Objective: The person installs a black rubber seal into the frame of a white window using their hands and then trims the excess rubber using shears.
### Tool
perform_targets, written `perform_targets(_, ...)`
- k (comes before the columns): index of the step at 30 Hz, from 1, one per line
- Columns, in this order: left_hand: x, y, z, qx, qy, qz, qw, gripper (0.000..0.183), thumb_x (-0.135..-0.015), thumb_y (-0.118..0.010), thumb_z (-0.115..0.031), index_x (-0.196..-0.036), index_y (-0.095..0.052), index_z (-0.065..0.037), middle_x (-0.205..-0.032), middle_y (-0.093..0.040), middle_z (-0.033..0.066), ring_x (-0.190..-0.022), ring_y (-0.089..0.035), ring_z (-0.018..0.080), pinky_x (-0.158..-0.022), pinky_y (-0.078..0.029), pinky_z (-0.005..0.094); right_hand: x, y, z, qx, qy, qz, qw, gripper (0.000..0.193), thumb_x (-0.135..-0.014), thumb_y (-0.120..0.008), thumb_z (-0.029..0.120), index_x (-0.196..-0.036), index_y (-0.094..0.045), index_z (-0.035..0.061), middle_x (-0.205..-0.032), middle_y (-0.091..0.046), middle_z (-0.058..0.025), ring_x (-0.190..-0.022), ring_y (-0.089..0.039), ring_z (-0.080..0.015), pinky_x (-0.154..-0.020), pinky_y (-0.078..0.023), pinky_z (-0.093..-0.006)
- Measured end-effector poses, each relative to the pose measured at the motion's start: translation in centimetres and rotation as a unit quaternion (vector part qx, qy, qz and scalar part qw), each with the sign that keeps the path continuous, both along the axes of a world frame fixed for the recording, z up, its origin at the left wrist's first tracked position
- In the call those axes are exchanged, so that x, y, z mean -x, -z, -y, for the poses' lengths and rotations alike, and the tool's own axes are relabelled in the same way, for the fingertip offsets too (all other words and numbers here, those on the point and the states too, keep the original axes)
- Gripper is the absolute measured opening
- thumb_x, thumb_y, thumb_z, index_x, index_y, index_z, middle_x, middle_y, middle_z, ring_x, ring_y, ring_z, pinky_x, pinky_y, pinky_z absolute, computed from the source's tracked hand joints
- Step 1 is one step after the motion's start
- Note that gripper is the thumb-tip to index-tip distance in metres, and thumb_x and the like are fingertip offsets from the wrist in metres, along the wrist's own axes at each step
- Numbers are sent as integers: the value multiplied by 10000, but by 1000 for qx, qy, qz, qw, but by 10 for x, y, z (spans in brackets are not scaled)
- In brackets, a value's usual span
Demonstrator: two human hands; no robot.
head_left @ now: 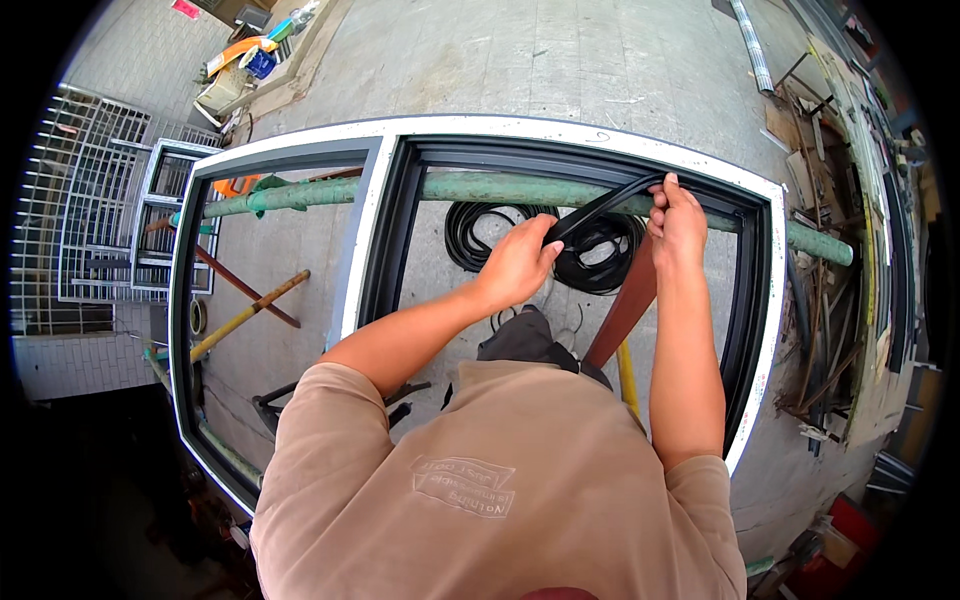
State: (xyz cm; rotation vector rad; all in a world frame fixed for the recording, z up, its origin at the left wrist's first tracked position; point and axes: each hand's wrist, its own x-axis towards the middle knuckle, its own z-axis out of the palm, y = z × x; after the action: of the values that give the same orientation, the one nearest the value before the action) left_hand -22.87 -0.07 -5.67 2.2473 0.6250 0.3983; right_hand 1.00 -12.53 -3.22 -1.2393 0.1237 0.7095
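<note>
Black strip [603, 208] slants through the upper centre; left hand [518, 262] and right hand [680, 228], apart, both grip it; black coils [598, 280] lie below, mid-picture.

bright diffuse light | centre sharp | edges bent | corners black

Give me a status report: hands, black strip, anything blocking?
Left hand gripping strip; right hand pinching it near frame's far side. Strip bent between hands. Coils below, seemingly out of the way.
</note>
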Motion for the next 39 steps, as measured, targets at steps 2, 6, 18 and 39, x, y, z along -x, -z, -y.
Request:
perform_targets(2, -4, 3, -11, -50, 33, 1, 998, 308, -1113, -633, -206, -1355, -638, -17, -1069, -737, 247, -1074, -702, 482, -968, -547, 545, -1, -2, 1, 1, 4, -2, 1000, 319, -1149, -676, 310, -968, -669, 47, -758, -553, 21, -566, -439, -82, -473, -296, -253)
perform_targets(6, -13, -5, -36, 89, 139, -139, 976, 317, -1173, -536, -250, -1415, -675, -99, -1098, -742, 140, -1041, -696, 388, -947, -549, 484, -4, -3, 3, 15, 4, 1, 1000, 329, -1153, -666, 319, -960, -669, 53, -763, -553, 27, -566, -439, -76, -474, -298, -254)
perform_targets(18, -6, -59, -89, 444, 212, -143, 858, 495, -1212, -473, -486, -1299, -676, -43, -934, -719, 42, -968, -695, 175, -971, -539, 364, 0, -8, 0, 21, 18, 2, 1000, 339, -1160, -654, 320, -978, -665, 34, -783, -563, 9, -575, -452, -90, -474, -326, -254)
perform_targets(39, -39, -50, -93, -158, 75, -114, 978, 360, -1121, -638, -343, -1065, -624, 12, -832, -732, 304, -872, -724, 550, -803, -565, 634, 5, -45, 29, 414, -30, 652, 634, 582, -864, -931, 275, -1382, -710, 127, -1211, -726, -165, -1086, -709, -335, -963, -544, -492)
